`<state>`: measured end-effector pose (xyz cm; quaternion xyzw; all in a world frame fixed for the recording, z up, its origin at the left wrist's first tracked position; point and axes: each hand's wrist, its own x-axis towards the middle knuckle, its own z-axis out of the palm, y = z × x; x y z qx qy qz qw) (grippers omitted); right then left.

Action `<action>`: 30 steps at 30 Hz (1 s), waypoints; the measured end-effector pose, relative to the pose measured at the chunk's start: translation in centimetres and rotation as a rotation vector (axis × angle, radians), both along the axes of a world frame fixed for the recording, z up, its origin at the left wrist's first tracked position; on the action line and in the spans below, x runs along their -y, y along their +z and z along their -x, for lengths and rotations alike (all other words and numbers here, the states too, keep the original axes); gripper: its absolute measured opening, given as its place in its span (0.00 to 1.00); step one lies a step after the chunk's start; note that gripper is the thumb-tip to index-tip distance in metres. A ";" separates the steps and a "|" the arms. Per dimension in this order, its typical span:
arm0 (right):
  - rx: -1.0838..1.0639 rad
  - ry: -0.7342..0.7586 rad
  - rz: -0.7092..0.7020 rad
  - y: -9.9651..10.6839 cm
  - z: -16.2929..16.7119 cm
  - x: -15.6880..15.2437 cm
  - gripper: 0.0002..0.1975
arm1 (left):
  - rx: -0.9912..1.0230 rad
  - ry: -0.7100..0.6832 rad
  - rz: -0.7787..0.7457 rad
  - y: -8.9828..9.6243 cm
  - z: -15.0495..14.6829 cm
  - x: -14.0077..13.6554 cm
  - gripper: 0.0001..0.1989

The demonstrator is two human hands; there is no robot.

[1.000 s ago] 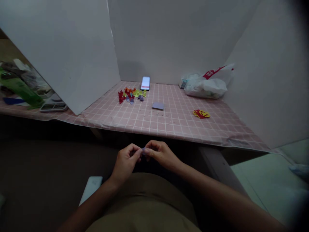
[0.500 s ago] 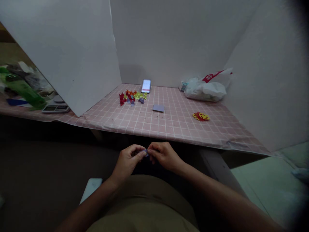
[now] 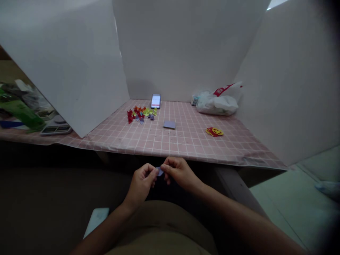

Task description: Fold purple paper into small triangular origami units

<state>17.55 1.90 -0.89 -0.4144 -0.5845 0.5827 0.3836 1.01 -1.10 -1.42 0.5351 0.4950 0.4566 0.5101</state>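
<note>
A small piece of folded lilac paper (image 3: 159,171) is pinched between my two hands, in front of the table's near edge and above my lap. My left hand (image 3: 142,181) grips its left side between thumb and fingers. On the right side, my right hand (image 3: 179,172) pinches it too, and its fingertips cover part of the paper. On the table lies a stack of square lilac paper (image 3: 169,124). To the left of the stack sits a cluster of small folded paper figures (image 3: 139,114) in red, orange, yellow and lilac.
A lit phone (image 3: 156,101) stands upright at the back of the table (image 3: 186,145). Red and yellow cut-out shapes (image 3: 214,131) lie to the right, before a white plastic bag (image 3: 219,102). White panels enclose three sides. A kitchen scale (image 3: 56,128) and green bottle (image 3: 21,109) are outside the left panel.
My hands have drawn slightly apart, and more of the lilac paper shows between them. The camera view has tilted and shifted a little; the things on the table stay put.
</note>
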 end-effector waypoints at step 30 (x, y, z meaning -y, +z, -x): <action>-0.367 -0.041 -0.046 0.8 0.1 -0.5 0.10 | 0.674 0.067 0.151 0.5 -2.9 -1.9 0.15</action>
